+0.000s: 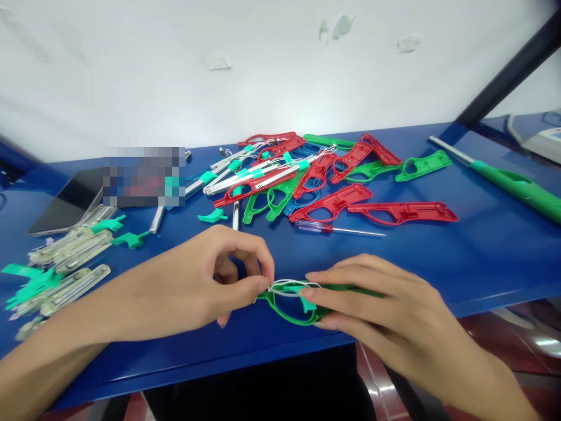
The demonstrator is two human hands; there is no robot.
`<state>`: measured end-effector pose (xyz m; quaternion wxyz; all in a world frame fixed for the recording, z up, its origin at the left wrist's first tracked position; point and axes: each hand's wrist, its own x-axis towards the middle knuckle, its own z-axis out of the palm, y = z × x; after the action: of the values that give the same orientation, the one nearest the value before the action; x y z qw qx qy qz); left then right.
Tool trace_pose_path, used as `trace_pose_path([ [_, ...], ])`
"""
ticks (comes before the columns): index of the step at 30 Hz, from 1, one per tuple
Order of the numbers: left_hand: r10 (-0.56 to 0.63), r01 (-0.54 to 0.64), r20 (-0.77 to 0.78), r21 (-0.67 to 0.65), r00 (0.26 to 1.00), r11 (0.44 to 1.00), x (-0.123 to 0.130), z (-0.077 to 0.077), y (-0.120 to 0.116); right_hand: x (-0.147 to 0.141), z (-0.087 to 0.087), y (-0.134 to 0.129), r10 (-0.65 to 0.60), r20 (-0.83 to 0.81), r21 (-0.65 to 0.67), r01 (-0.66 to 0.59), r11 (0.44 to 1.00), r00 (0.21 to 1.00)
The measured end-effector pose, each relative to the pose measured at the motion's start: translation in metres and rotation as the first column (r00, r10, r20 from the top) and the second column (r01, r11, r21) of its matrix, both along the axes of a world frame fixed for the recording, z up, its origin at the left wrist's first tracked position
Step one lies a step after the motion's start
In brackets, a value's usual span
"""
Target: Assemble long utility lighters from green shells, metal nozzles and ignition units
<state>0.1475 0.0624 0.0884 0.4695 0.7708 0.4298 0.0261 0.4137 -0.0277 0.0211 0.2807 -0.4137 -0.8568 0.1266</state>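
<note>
In front of me, near the table edge, lies a green gas-lighter casing half (289,319) with a trigger loop. My right hand (390,298) lies over its right part, fingers closed around it, hiding most of that end. A teal trigger (308,302) sits by the loop, under my right fingertips. Thin white wires (291,283) arc over the casing. My left hand (210,280) pinches the wire end between thumb and forefinger at the casing's left tip.
Behind my hands are red casing halves (412,212), green ones (432,165) and white lighter rods (249,174). A screwdriver (324,227) lies before them. Clear fuel tanks (85,283) and teal triggers (131,238) are at left; a green lighter (517,187) is at right.
</note>
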Motion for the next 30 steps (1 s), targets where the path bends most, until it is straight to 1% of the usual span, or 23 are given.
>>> trace_pose_path([
  [5, -0.001, 0.002, 0.013, -0.046, 1.000, 0.999, -0.004, -0.004, 0.000, 0.000, -0.001, 0.000, 0.000, 0.009, 0.011, 0.000, 1.000, 1.000],
  [9, 0.011, -0.009, 0.019, -0.073, 1.000, 0.997, -0.005, -0.004, 0.001, 0.000, -0.001, -0.001, 0.001, 0.007, 0.007, -0.001, 1.000, 1.000],
  [15, -0.012, 0.014, 0.031, -0.065, 0.999, 0.998, -0.003, -0.003, 0.001, 0.000, 0.000, -0.001, 0.004, 0.011, 0.002, -0.004, 1.000, 1.000],
  [18, -0.020, 0.021, 0.003, -0.035, 1.000, 0.999, -0.003, -0.003, 0.001, 0.000, -0.001, -0.002, -0.003, 0.009, -0.001, 0.003, 1.000, 1.000],
  [20, -0.045, 0.046, -0.035, 0.027, 0.998, 0.999, -0.004, -0.003, 0.000, 0.000, -0.001, -0.001, -0.001, 0.006, -0.005, 0.001, 1.000, 1.000],
  [22, -0.061, 0.067, -0.043, 0.154, 0.997, 0.986, -0.007, -0.003, 0.000, 0.000, -0.001, -0.001, 0.000, 0.007, -0.001, 0.000, 1.000, 1.000],
  [25, -0.074, 0.074, -0.014, 0.362, 0.997, 0.929, -0.014, -0.007, -0.004, 0.000, -0.001, 0.000, 0.003, 0.009, 0.004, -0.003, 1.000, 1.000],
  [28, -0.061, 0.068, -0.030, 0.465, 0.998, 0.883, -0.023, -0.017, -0.011, 0.000, -0.001, 0.000, 0.009, 0.004, 0.004, -0.009, 1.000, 1.000],
  [30, -0.026, 0.028, -0.013, 0.525, 1.000, 0.850, -0.025, -0.023, -0.019, 0.001, -0.001, -0.001, 0.003, 0.004, 0.006, -0.003, 1.000, 1.000],
])
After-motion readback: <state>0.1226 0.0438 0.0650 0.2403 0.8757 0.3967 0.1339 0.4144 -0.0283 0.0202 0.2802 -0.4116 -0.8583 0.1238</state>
